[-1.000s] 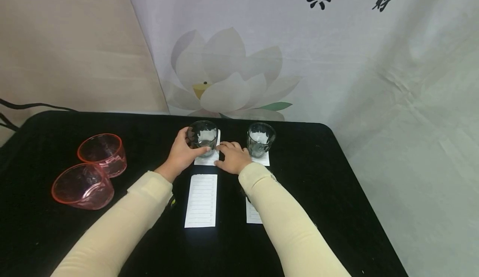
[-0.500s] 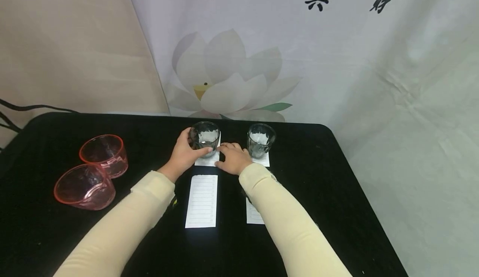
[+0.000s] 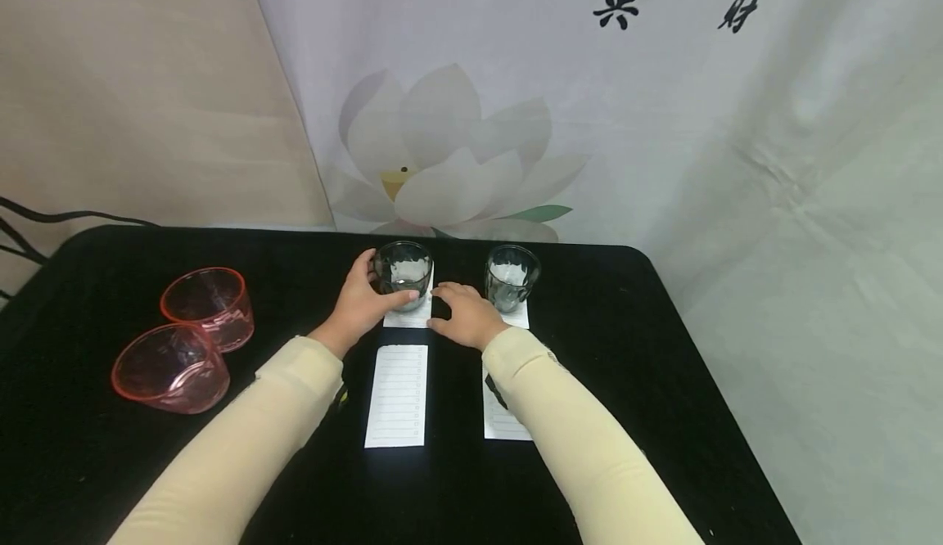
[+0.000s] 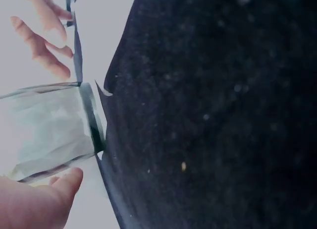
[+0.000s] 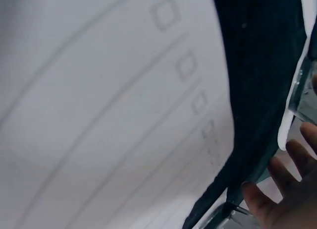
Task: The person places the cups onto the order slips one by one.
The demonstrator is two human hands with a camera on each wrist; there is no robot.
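Note:
In the head view my left hand (image 3: pixel 358 304) curves round the left grey glass tumbler (image 3: pixel 403 275), thumb across its front and fingers at its left side. That tumbler stands upright on a white lined paper slip (image 3: pixel 398 321). In the left wrist view the left thumb (image 4: pixel 69 187) lies right at the side of the tumbler (image 4: pixel 54 125). My right hand (image 3: pixel 467 316) is between the two grey tumblers, fingers extended toward the left one and holding nothing. A second grey tumbler (image 3: pixel 512 277) stands on another slip (image 3: pixel 519 316), just beyond the right hand.
Two pink tumblers, the rear one (image 3: pixel 209 308) and the front one (image 3: pixel 173 369), sit at the left of the black table (image 3: pixel 633 349). Nearer are two lined slips, a left one (image 3: pixel 396 398) and a right one (image 3: pixel 501 418) partly under the right sleeve. A printed cloth (image 3: pixel 663 119) hangs behind.
The right hand has drawn slightly right, away from the left grey tumbler, and more of the near right slip shows. The left hand stays round its tumbler. The head view has shifted slightly.

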